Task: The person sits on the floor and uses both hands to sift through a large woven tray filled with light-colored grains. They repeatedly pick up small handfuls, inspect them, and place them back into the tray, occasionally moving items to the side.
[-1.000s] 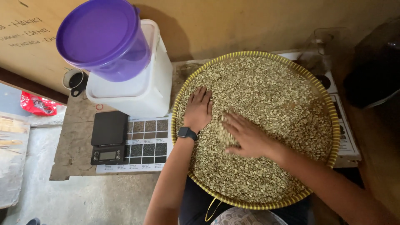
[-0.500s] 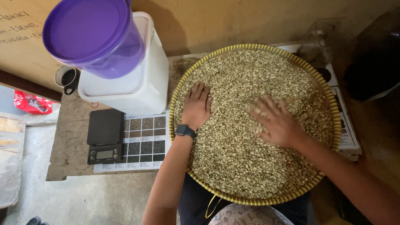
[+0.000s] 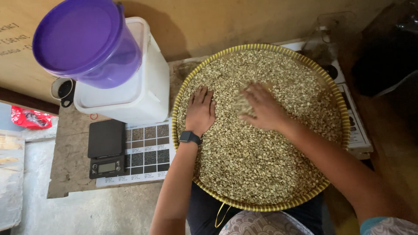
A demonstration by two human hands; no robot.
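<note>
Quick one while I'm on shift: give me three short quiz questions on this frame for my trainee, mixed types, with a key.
1. True or false: both hands lie on the pale beans inside the round woven tray.
2. Which wrist wears the dark watch? A) left B) right
3. Fill in: the black scale sits on the person's ____ side of the tray.

Key:
1. True. The left hand lies flat, the right hand has its fingers spread over the beans.
2. A.
3. Left; it sits beside a printed chart, below the white tub with the purple container on it.
</note>
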